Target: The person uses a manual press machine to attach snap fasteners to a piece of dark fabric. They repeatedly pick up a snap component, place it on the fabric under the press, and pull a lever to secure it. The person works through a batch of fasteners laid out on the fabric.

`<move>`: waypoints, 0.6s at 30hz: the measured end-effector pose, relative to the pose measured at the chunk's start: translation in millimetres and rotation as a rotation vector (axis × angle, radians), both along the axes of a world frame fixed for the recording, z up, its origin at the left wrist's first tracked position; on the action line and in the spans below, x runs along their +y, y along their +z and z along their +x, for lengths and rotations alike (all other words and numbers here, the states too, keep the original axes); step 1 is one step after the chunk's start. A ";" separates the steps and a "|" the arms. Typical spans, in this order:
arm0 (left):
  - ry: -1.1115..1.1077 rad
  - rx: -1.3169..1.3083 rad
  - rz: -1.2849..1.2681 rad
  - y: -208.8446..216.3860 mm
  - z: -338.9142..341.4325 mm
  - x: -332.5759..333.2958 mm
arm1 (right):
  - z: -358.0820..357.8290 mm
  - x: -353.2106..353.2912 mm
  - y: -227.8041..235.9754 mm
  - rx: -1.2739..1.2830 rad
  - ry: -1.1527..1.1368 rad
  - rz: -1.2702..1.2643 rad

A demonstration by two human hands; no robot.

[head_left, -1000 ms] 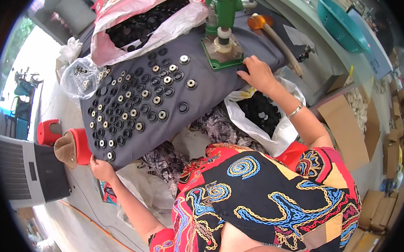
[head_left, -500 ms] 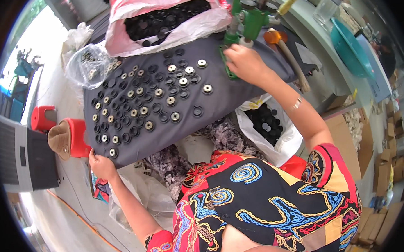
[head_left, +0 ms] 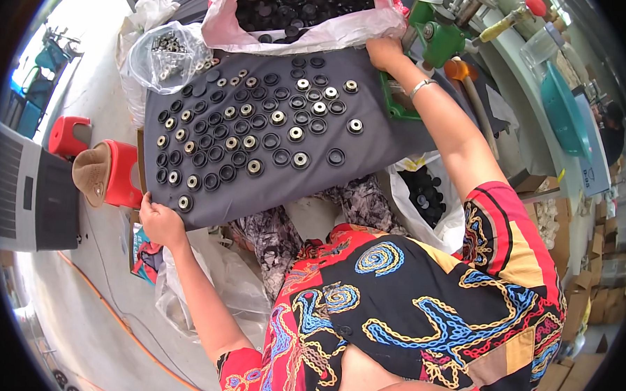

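A grey cloth-covered table (head_left: 271,190) carries many black plastic rings (head_left: 281,157), several with metal washers (head_left: 300,160) seated in them. My left hand (head_left: 161,224) is closed round the table's near left corner, thumb up along its edge. Stretched to the far side, my right hand (head_left: 385,54) lies against the lower right edge of a white and pink sack (head_left: 319,47) full of black plastic pieces. Its fingertips are hidden, so its grip does not show. Just right of that hand stands a green hand press (head_left: 442,40) with a red-knobbed lever.
A clear bag of metal parts (head_left: 166,63) sits at the table's far left. Red stools (head_left: 122,170), one with a tan hat (head_left: 90,175), stand left. An open white bag of black pieces (head_left: 424,200) is below right. A wooden-handled mallet (head_left: 471,90) lies right, near a teal basin (head_left: 564,112).
My right hand has gone from the base of the green press to the sack's edge. My left hand stays at the table corner. The whole view has shifted, with the table appearing farther right.
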State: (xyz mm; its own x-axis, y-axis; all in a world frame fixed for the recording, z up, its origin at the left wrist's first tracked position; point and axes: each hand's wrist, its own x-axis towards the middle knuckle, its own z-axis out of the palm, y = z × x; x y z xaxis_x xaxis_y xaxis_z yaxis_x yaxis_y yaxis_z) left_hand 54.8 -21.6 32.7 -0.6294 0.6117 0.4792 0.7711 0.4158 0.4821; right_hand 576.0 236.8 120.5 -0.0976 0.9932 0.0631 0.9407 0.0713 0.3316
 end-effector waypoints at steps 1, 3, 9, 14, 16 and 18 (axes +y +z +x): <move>0.002 -0.007 -0.003 0.2 1.9 -0.5 | 0.7 -4.9 0.3 0.034 0.035 0.033; 0.009 -0.011 -0.001 3.0 3.5 0.8 | -12.4 -26.2 9.8 0.111 0.107 0.106; 0.017 -0.027 -0.017 -0.9 -2.5 2.1 | 1.4 -157.9 38.0 0.662 0.387 0.098; 0.002 -0.013 -0.019 -6.6 -9.5 4.7 | 56.6 -273.7 10.6 0.534 0.119 -0.212; 0.012 -0.005 -0.019 -6.8 -9.1 5.2 | 61.6 -291.6 -0.9 0.448 0.040 -0.336; 0.013 -0.003 -0.017 -7.2 -10.5 5.9 | 60.3 -293.3 -3.9 0.434 0.087 -0.283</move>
